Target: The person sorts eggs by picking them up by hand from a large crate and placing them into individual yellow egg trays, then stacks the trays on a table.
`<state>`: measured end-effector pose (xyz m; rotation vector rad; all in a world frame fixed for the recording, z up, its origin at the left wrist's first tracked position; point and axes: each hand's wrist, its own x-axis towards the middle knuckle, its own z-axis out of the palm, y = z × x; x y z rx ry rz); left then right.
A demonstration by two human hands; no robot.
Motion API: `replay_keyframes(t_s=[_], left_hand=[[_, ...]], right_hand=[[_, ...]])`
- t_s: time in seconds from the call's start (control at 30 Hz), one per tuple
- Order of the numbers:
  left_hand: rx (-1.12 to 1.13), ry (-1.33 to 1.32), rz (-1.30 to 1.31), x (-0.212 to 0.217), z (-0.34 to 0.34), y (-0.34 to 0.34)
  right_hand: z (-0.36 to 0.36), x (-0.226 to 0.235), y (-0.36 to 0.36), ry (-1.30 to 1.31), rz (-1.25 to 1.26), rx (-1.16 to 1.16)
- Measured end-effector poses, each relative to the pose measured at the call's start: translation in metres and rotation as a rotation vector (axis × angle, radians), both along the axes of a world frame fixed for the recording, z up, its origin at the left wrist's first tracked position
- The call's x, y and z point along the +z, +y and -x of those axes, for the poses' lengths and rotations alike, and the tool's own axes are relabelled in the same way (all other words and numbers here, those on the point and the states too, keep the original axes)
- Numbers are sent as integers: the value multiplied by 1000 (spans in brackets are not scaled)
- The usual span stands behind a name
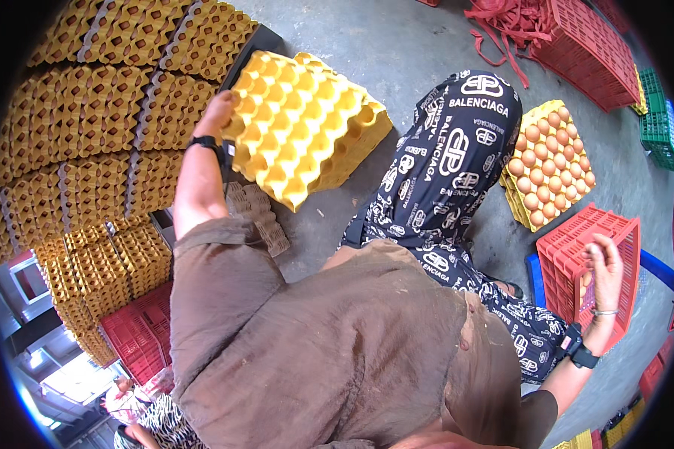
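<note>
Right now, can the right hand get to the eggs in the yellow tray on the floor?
Probably yes. The right hand is open and holds nothing, hovering over the red crate. The tray of eggs lies uncovered just beyond that crate, with nothing on top of it.

Brown shirt (337,337), patterned black trousers (442,172), black wristbands (580,348).

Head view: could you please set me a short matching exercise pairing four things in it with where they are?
Things:
1. Empty yellow egg tray
2. Tray filled with eggs
3. Red crate
4. Green crate

Places:
A. Far right edge
B. Touched by the right hand
C. Held up in the left hand
D. On the floor, right of the patterned trousers

Pairs: 1-C, 2-D, 3-B, 4-A
</note>
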<state>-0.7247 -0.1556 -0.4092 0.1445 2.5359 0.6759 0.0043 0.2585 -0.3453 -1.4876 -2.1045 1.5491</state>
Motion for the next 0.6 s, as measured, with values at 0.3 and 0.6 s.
replay_keyframes(t_s=[0.3, 0.6], left_hand=[[-222, 24, -86, -75, -4, 47], [-261, 943, 134, -117, -31, 54]], right_hand=[[33, -77, -34, -89, 135, 50], [38, -93, -74, -159, 139, 18]])
